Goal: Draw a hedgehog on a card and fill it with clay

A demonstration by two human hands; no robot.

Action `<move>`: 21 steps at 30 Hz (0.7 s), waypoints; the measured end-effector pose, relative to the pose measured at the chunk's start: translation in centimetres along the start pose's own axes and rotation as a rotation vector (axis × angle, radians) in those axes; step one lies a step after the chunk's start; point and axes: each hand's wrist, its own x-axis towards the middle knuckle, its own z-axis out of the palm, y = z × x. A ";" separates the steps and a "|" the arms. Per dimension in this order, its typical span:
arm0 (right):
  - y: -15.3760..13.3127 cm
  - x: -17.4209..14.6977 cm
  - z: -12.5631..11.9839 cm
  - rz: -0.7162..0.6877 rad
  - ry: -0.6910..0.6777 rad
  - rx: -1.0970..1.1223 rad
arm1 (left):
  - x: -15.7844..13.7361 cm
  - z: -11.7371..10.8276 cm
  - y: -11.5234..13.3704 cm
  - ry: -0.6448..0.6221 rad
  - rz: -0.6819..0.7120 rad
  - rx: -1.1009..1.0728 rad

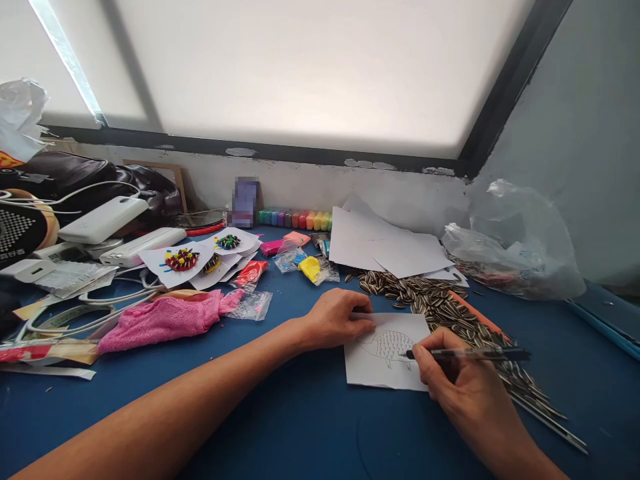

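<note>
A small white paper (373, 367) with a line drawing of an animal lies on the blue table (280, 413). My left hand (336, 319) rests on the paper's upper left corner, fingers curled, pressing it flat. My right hand (457, 383) grips a black pen (470, 354), and the pen's tip touches the drawing near its right side.
A pile of striped sunflower seeds (430, 300) lies just behind and right of the paper. Blank white sheets (385, 247), a clear plastic bag (520, 253), a pink cloth (165, 319), clay packets (310, 268), clay figures on paper (183, 260), cables and power banks (103, 220) crowd the left and back.
</note>
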 end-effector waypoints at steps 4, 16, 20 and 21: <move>-0.1 -0.1 0.0 0.004 -0.020 0.014 | 0.0 0.0 0.1 -0.004 -0.002 -0.006; -0.3 0.0 -0.1 0.010 -0.053 -0.008 | 0.1 0.2 -0.2 0.006 0.008 -0.006; -0.3 0.1 -0.1 0.012 -0.052 0.006 | 0.2 0.2 -0.3 0.010 0.015 -0.011; -0.3 0.1 -0.1 0.010 -0.050 0.009 | 0.2 0.2 -0.3 0.011 0.017 -0.011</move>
